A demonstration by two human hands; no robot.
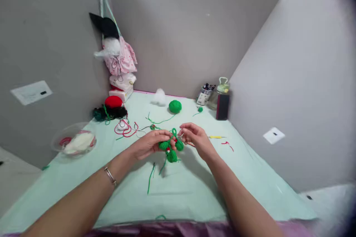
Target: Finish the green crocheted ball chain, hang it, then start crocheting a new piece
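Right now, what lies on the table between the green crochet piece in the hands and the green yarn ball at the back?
In the head view, between the green crochet piece and the green yarn ball, only a loose green strand crosses the pale green table cover.

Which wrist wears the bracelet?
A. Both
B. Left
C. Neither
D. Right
B: the bracelet circles the wrist behind the left hand, while the wrist behind the right hand is bare; both hands hold the green yarn piece.
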